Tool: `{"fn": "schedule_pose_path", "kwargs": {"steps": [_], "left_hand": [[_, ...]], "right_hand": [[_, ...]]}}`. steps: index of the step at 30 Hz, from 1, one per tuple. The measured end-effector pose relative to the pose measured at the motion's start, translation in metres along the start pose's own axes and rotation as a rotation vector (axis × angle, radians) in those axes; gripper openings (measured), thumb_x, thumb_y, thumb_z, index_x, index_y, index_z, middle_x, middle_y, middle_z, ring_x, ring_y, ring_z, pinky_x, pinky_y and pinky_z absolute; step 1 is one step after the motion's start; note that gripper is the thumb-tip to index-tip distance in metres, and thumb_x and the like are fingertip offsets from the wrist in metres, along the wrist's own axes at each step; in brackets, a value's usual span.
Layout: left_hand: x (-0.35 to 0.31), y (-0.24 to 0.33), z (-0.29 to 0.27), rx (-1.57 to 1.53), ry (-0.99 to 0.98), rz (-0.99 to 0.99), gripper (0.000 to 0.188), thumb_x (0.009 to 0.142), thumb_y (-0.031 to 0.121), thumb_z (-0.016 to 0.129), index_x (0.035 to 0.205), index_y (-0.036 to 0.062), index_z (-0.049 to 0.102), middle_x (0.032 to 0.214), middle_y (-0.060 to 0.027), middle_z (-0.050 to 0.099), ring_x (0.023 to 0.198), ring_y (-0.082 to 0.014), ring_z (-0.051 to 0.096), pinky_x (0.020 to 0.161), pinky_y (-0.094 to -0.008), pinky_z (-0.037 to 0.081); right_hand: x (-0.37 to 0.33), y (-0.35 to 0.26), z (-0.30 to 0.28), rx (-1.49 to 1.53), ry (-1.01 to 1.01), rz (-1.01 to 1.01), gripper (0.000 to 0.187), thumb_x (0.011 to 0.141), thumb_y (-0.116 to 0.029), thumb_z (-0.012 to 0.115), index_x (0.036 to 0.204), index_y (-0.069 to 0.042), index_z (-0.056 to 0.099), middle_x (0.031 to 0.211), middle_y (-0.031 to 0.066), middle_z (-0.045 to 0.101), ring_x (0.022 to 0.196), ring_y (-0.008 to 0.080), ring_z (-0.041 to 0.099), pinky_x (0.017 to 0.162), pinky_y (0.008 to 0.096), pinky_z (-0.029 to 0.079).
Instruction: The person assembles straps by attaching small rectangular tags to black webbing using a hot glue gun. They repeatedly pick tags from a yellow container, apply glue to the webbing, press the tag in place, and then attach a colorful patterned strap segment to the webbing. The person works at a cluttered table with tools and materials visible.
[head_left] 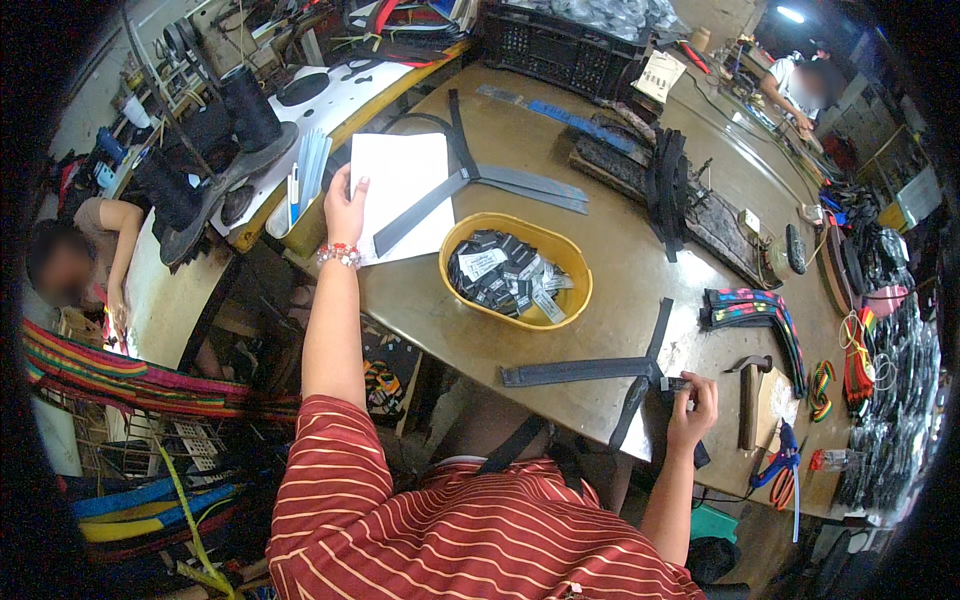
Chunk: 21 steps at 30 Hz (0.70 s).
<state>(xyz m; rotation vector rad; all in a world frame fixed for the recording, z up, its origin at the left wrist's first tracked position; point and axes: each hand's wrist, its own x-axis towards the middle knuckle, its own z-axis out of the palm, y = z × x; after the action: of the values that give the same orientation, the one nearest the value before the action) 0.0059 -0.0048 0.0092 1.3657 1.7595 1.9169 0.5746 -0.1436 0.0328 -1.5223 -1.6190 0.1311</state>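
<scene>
My left hand (346,215), with a beaded bracelet at the wrist, grips the left edge of a white sheet of paper (400,165), thumb on top. Across that sheet lies a grey Y-shaped webbing strap (420,213), its other arms reaching beyond the paper. At the table's near edge my right hand (692,412) pinches a small black label (675,383) with pale print. The label is beside the junction of a black webbing strap (575,371); whether it touches the strap, I cannot tell. Between my hands stands a yellow oval tub (447,240) holding many small black and white labels (505,272).
On the right lie a hammer (748,405), a blue glue gun (785,455), orange-handled scissors (782,490) and patterned straps (755,310). Black straps (667,190) hang over a dark metal block. A black crate (560,55) stands behind. Two other people work nearby.
</scene>
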Motion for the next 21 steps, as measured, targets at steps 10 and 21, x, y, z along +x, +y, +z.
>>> {"fn": "schedule_pose_path", "kwargs": {"steps": [10,21], "left_hand": [[-0.001,0.0032,-0.0003,-0.017,-0.002,-0.001,0.03,0.089,0.008,0.06,0.117,-0.0018,0.053,0.111,-0.0126,0.062,0.104,-0.0186,0.059,0.09,-0.0292,0.045],[-0.0018,0.0053,0.0013,-0.062,0.014,-0.006,0.028,0.089,0.006,0.06,0.116,-0.0018,0.053,0.112,-0.0114,0.062,0.105,-0.0176,0.058,0.091,-0.0285,0.044]], "right_hand": [[0.0003,0.0002,-0.0004,-0.009,0.005,-0.02,0.02,0.075,0.008,0.054,0.088,-0.002,0.065,0.082,0.0106,0.063,0.077,0.0235,0.059,0.068,0.0318,0.046],[-0.0003,0.0043,0.0008,-0.006,0.021,-0.028,0.02,0.074,0.009,0.054,0.088,-0.001,0.064,0.083,0.0104,0.062,0.076,0.0236,0.058,0.069,0.0322,0.046]]}}
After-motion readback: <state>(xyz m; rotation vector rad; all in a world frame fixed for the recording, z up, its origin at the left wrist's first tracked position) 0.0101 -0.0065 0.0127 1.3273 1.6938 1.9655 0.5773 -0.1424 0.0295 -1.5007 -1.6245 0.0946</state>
